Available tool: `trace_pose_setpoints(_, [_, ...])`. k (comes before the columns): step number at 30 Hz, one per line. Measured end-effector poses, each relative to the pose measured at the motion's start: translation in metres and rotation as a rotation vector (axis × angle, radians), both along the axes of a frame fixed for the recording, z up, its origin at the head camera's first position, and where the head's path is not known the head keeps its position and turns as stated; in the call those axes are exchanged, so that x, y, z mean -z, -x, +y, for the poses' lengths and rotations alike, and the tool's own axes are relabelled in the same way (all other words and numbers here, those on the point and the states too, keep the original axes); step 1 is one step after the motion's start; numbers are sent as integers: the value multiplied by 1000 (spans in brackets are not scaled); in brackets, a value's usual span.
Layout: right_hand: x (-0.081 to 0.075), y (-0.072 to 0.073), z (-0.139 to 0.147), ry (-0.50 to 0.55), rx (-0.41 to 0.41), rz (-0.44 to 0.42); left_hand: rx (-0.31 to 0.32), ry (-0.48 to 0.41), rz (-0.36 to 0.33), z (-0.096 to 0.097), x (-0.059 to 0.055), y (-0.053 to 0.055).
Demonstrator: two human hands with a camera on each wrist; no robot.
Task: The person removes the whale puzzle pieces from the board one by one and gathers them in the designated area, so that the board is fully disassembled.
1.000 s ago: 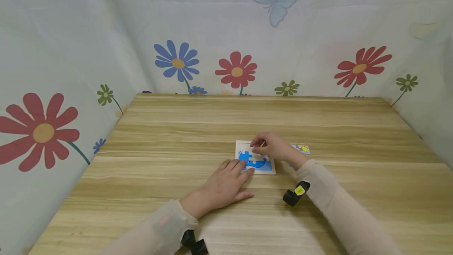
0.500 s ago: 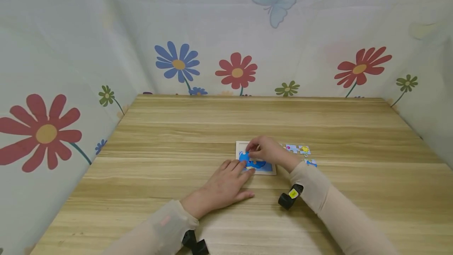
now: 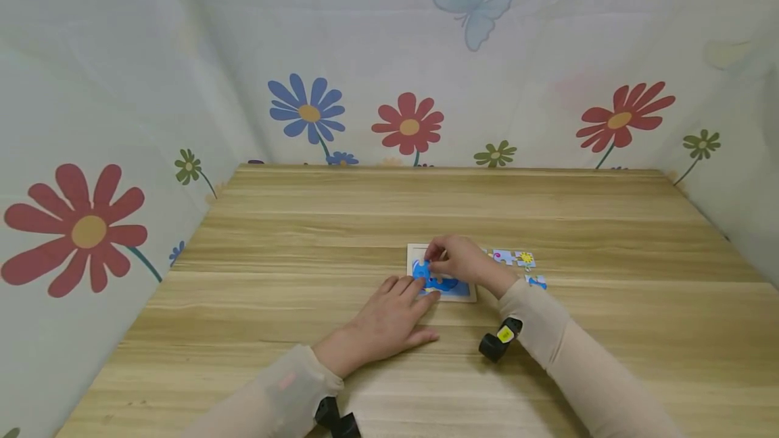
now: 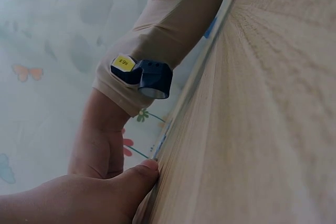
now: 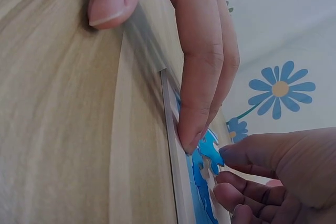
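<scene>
Right hand pinching a blue jigsaw piece over the wooden puzzle frame

A person is working with both hands at a small square puzzle frame [image 3: 415,247], which is lying flat near the middle of a wood-grain tabletop [image 3: 304,255]. The left hand [image 3: 386,316] is resting palm down, its fingers lying extended and its thumb spread apart; the fingertips are touching the near-left part of the frame. The right hand [image 3: 462,261] is reaching in from the other side, its thumb and fingertips pinching a blue jigsaw piece [image 5: 211,153] over the frame. Beneath the hands, blue puzzle artwork [image 3: 447,286] is partly filling the frame

To the right of the frame, loose pieces are lying on the tabletop: a pink-swirl piece [image 3: 502,257] touching or just beside a yellow-sun piece [image 3: 526,259], and a blue-and-white piece [image 3: 537,282] nearer the person. Both arms are wearing light beige sleeves [image 3: 566,343], and a black wrist camera [image 3: 500,340] is hanging under the right one. Behind the tabletop, a pale fabric backdrop [image 3: 365,19] is showing printed flowers and a blue butterfly [image 3: 475,5]
</scene>
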State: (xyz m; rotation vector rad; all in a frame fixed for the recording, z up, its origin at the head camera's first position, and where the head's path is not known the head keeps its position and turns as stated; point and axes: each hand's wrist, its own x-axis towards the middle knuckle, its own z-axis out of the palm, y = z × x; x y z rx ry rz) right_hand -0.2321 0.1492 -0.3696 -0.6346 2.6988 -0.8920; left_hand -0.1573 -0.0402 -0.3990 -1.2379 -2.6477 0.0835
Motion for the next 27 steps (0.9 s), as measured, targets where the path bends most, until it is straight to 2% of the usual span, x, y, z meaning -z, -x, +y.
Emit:
trace_pose_setpoints(7, [1, 1, -1, 43, 16, 8, -2, -6, 3, 0, 0, 1])
trace_pose_setpoints(14, [5, 1, -1, 51, 38, 20, -11, 7, -24, 1, 0, 1])
trace_pose_setpoints(27, [-1, 2, 3, 108, 55, 2, -1, -22, -2, 0, 2, 1])
